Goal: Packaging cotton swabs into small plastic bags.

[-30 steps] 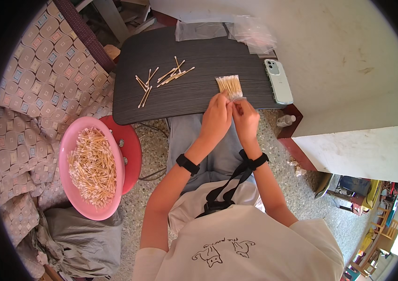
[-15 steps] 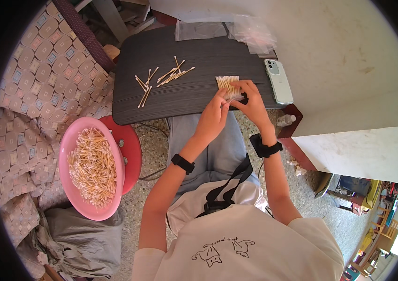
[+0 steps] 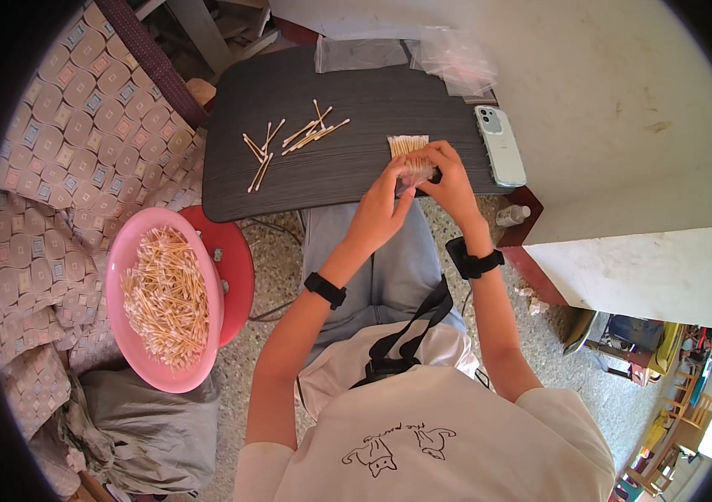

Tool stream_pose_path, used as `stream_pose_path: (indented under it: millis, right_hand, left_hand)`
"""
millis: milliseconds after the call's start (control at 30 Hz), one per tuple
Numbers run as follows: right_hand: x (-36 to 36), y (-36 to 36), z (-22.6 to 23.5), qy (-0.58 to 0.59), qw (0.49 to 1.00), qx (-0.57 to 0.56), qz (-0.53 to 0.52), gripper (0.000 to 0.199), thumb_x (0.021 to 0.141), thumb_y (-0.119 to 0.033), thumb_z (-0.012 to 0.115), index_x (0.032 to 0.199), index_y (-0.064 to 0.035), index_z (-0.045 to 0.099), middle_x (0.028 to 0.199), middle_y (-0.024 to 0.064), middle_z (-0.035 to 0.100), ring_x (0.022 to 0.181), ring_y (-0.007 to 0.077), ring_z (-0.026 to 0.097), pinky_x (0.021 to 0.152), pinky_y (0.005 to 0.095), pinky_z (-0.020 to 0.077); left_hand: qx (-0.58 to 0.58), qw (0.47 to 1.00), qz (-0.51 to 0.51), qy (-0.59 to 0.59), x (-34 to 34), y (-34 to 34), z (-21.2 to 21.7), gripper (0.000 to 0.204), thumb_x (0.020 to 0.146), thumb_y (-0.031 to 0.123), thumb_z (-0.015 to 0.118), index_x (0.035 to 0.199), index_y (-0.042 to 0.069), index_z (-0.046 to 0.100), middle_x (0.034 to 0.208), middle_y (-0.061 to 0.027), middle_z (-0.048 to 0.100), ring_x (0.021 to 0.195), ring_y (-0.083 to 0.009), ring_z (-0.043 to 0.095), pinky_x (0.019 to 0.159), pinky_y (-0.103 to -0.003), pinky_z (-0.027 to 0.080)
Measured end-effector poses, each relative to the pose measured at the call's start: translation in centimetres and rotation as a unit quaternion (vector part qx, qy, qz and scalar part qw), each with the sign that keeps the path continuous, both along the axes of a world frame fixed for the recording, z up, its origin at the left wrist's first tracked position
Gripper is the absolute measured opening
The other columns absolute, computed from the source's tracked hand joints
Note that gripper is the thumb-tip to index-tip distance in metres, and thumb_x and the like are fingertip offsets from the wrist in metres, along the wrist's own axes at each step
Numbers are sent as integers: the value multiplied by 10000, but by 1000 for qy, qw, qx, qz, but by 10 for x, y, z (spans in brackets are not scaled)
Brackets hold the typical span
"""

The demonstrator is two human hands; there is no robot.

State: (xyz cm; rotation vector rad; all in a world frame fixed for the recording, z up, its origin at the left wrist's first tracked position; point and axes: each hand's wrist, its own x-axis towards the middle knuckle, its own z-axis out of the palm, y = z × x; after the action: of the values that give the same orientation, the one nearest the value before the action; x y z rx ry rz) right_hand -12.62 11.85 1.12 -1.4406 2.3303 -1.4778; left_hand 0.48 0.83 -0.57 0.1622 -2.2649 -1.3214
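A small clear plastic bag of cotton swabs [image 3: 408,145] lies near the table's front edge, the swabs lined up side by side. My left hand [image 3: 383,201] is closed on the bag's near end, where the clear plastic bunches up. From the other side my right hand [image 3: 449,180] grips the same end, thumb and fingers curled round it. Part of the bag is hidden behind my fingers. Several loose cotton swabs [image 3: 316,135] lie scattered to the left on the dark table [image 3: 247,180].
A pink basin [image 3: 215,335] heaped with cotton swabs rests on a red stool [image 3: 239,268] at left. Clear plastic bags [image 3: 360,55] lie along the table's far edge. A phone [image 3: 502,151] lies at the right edge, beside the wall. A small bottle [image 3: 512,216] stands below.
My fingers have shifted slightly on the bag's near end, and the clear plastic there now stands up more between them. The loose swabs have stayed put.
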Motion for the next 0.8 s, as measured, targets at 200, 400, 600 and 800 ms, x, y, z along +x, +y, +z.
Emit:
stream_pose_path:
  millis: [200,400,600,800]
  right_hand:
    - [2,-4,7,105,994,34,-25,439,648,-58,772,1073,-56,662,973,85,587,924,275,585,768,356,487]
    - [2,-9,5,115,987,84,-74,445,653,-177,797,1074,-114,667,979,53,606,926,275,598,766,389,517]
    - [7,-12,-2,80,985,62,-142,411,707,-186,786,1090,-116,653,998,58,603,907,295,613,744,398,520]
    - [-5,-9,-2,66,981,49,-174,455,727,-136,767,1156,-93,623,1036,87,596,904,316,614,732,393,508]
  left_hand:
    - [9,999,10,37,-2,-2,-5,395,977,164,505,1326,22,387,1434,-257,412,1181,-432,530,952,-451,462]
    - [80,997,-7,-21,-4,-2,-1,374,982,135,475,1323,2,400,1465,-278,354,1217,-437,502,980,-450,446]
    - [-67,997,36,4,-19,8,-3,484,961,133,490,1382,-42,327,1455,-315,328,1262,-441,448,1028,-457,408]
    - [27,999,25,-24,-27,7,12,469,941,127,514,1355,-42,373,1369,-278,445,1225,-420,488,1026,-460,406]
